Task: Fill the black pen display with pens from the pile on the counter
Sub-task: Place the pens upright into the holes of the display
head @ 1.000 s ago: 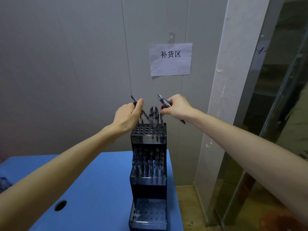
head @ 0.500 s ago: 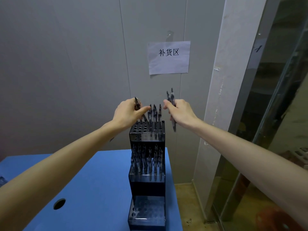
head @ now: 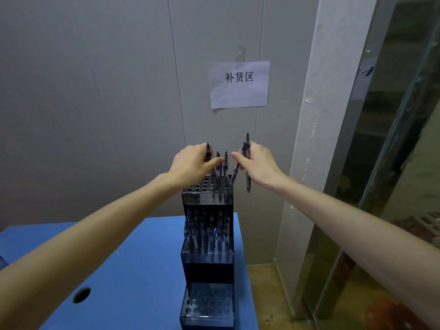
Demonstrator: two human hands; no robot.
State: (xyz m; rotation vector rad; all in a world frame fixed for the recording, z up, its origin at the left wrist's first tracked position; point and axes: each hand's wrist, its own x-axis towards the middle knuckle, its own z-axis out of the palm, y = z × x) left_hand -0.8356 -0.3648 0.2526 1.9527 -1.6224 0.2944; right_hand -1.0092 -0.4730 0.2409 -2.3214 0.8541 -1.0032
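Note:
A black three-tier pen display stands at the right edge of the blue counter. Its middle tier holds several pens; the top tier has a few pens at its right and open holes at its left; the bottom tier shows only holes. My left hand is above the top tier and pinches a dark pen upright over the holes. My right hand grips two dark pens; one slants down toward the tier's right corner, the other hangs beside the display.
A paper sign is taped to the grey wall behind the display. A white pillar and a glass panel stand on the right. A round hole sits in the counter at front left. The pile is out of view.
Both hands have turned their pens from slanted to nearly upright and lowered them toward the top tier. The left hand's pen now stands over the holes.

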